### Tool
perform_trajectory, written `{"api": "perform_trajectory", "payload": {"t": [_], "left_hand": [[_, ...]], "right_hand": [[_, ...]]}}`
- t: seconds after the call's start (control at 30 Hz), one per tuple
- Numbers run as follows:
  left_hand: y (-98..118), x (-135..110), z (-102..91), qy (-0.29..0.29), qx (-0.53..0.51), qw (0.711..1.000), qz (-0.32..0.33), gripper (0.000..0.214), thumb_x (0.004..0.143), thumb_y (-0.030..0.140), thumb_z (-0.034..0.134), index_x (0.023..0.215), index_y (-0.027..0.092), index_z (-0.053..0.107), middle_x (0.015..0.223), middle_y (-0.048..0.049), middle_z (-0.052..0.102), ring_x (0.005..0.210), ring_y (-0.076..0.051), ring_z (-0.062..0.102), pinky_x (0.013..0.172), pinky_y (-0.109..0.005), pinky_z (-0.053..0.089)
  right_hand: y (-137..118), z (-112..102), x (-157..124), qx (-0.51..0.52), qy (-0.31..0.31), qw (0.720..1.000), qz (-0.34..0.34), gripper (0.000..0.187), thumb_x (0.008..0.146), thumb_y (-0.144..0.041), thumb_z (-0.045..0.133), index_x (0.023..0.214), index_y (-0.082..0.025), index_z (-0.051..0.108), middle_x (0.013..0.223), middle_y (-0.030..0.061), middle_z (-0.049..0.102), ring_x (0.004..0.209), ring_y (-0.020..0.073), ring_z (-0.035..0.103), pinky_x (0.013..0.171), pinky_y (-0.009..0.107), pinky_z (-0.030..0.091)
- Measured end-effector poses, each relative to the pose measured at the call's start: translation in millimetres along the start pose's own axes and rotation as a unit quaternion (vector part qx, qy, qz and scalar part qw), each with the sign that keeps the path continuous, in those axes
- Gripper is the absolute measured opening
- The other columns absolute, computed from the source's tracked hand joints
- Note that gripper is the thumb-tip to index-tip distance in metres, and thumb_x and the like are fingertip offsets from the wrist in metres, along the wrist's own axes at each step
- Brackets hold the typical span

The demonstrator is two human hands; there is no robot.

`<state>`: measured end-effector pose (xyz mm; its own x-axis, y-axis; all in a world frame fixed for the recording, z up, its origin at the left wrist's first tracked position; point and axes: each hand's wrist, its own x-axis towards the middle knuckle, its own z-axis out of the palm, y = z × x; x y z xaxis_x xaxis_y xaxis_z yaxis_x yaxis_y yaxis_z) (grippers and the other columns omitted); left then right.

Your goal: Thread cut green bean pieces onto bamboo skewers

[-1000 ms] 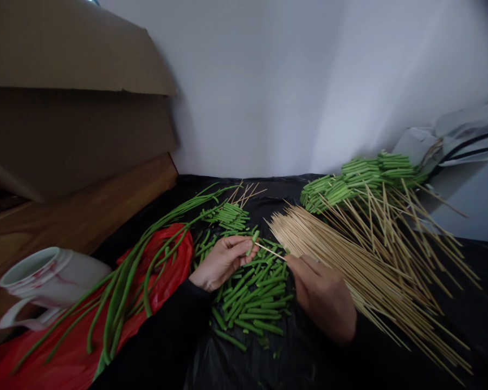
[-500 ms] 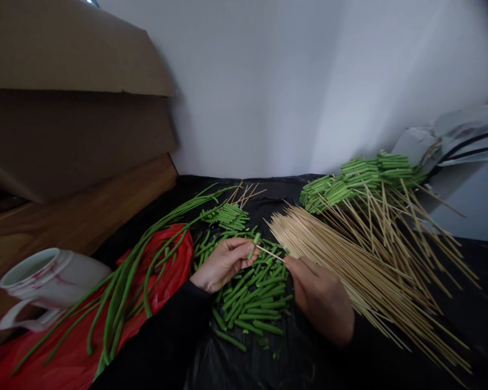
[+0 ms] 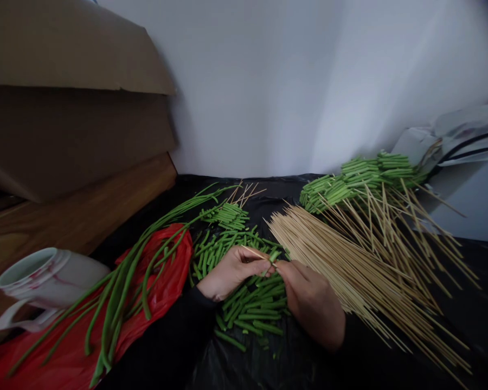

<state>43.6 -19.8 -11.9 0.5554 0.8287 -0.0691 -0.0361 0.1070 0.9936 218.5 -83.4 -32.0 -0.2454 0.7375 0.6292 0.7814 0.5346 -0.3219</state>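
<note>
Above a loose heap of cut garlic scapes (image 3: 254, 311), my two hands meet. My left hand (image 3: 238, 271) pinches a short garlic scape piece (image 3: 274, 255) between thumb and fingers. A bamboo skewer (image 3: 252, 251) runs across that piece, its tip pointing left past my left thumb. My right hand (image 3: 315, 300) is closed on the skewer's other end, close against the piece; its fingertips partly hide the skewer. Right of my right hand lies a thick bundle of bamboo skewers (image 3: 341, 254). Behind the heap is a small row of skewered garlic scapes (image 3: 230, 216).
Stacked skewered scapes (image 3: 361, 176) lie at the back right by the wall. Long uncut garlic scapes (image 3: 117, 298) rest on a red plastic bag (image 3: 168, 292) at left. Beside it stands a white pitcher (image 3: 71, 276). A cardboard box (image 3: 77, 124) overhangs the left side.
My right hand has moved left and in toward my left hand. The skewer has slid through the garlic scape piece, so its tip now sticks out on the left.
</note>
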Motion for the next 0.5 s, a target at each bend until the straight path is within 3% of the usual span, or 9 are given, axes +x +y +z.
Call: {"api": "perform_trajectory", "payload": {"t": [0.13, 0.23, 0.33, 0.4, 0.5], "left_hand": [[0.8, 0.9, 2.5, -0.002, 0.011, 1.0, 0.009, 0.018, 0.076, 0.031, 0.072, 0.074, 0.012, 0.075, 0.073, -0.0051, 0.069, 0.069, -0.013, 0.058, 0.07, -0.024, 0.043], [-1.0, 1.7, 2.4, 0.033, 0.023, 0.999, 0.012, 0.02, 0.071, 0.031, 0.076, 0.081, 0.014, 0.074, 0.077, -0.0047, 0.07, 0.072, -0.014, 0.059, 0.071, -0.026, 0.044], [-3.3, 1.0, 0.0, 0.05, 0.118, 0.991, 0.031, 0.022, 0.066, 0.031, 0.079, 0.079, 0.014, 0.072, 0.076, -0.0032, 0.067, 0.069, -0.014, 0.058, 0.068, -0.026, 0.044], [-3.7, -0.3, -1.6, 0.035, 0.23, 0.971, 0.059, 0.019, 0.069, 0.033, 0.078, 0.073, 0.015, 0.071, 0.074, -0.0024, 0.065, 0.069, -0.014, 0.057, 0.067, -0.026, 0.042], [-2.7, -2.6, -2.7, 0.006, 0.389, 0.916, 0.099, 0.018, 0.07, 0.036, 0.076, 0.071, 0.018, 0.071, 0.075, -0.0015, 0.063, 0.076, -0.016, 0.055, 0.073, -0.027, 0.04]], "right_hand": [[1.4, -0.4, 0.7, 0.012, -0.006, 1.0, 0.0, 0.023, 0.095, -0.015, 0.038, 0.092, -0.017, 0.061, 0.073, 0.0019, 0.06, 0.067, 0.0136, 0.058, 0.064, 0.025, 0.04], [5.4, -4.5, 3.5, 0.008, 0.006, 1.0, -0.003, 0.023, 0.095, -0.014, 0.039, 0.096, -0.016, 0.062, 0.075, 0.0027, 0.062, 0.07, 0.0135, 0.06, 0.066, 0.024, 0.041], [12.0, -10.3, 6.3, -0.015, 0.029, 0.999, 0.011, 0.023, 0.094, -0.014, 0.041, 0.099, -0.016, 0.063, 0.078, 0.0038, 0.064, 0.074, 0.0138, 0.061, 0.069, 0.024, 0.041], [16.5, -13.3, 7.3, -0.037, 0.037, 0.999, 0.015, 0.023, 0.093, -0.013, 0.042, 0.098, -0.016, 0.064, 0.079, 0.0042, 0.065, 0.075, 0.0139, 0.061, 0.069, 0.024, 0.041], [20.8, -15.2, 7.3, -0.056, 0.046, 0.997, 0.01, 0.023, 0.092, -0.012, 0.043, 0.099, -0.016, 0.064, 0.081, 0.0047, 0.066, 0.076, 0.014, 0.062, 0.069, 0.024, 0.041]]}}
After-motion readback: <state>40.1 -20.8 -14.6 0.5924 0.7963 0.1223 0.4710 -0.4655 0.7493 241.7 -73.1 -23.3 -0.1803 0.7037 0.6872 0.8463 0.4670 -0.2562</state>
